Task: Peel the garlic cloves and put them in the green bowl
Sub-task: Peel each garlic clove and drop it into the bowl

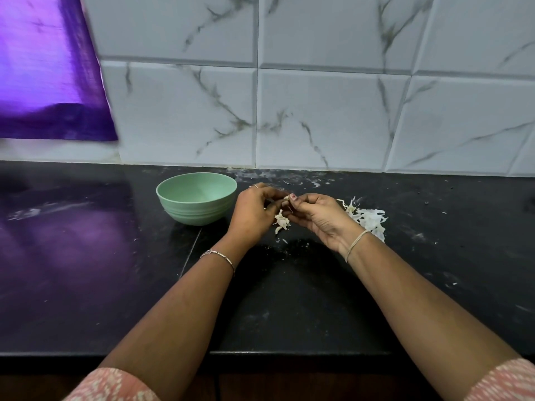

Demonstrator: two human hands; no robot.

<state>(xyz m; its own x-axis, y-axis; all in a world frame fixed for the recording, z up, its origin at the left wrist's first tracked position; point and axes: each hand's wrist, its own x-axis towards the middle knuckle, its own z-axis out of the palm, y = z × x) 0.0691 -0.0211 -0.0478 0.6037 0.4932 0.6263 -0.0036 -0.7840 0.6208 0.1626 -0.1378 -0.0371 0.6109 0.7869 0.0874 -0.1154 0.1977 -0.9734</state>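
At the near edge of the counter (86,256), both forearms come in from 5 & 7 o'clock. Mid-counter the L hand (252,212) & R hand (315,218) meet tip to tip, each w/ fingers curled and thumb + forefinger pinching one small clove (286,197) between them. Prob. one hand steadies it while the other picks at the skin; which does which, can't tell. Directly under the hands, at 6 o'clock, a few spare cloves (282,221) lie in easy reach for the next pick. Peels (367,219) are heaped at the R hand's 3 o'clock, likely dropped on that side so waste stays apart from the bowl (197,212). The bowl sits at the L hand's 9 o'clock, just beside it, so a short carry once the clove is bare; no cloves show in the part of its inside that's visible, so the job looks early on. Beyond, marbled tiles (318,111) at 12, purple cloth (43,68) at 10.
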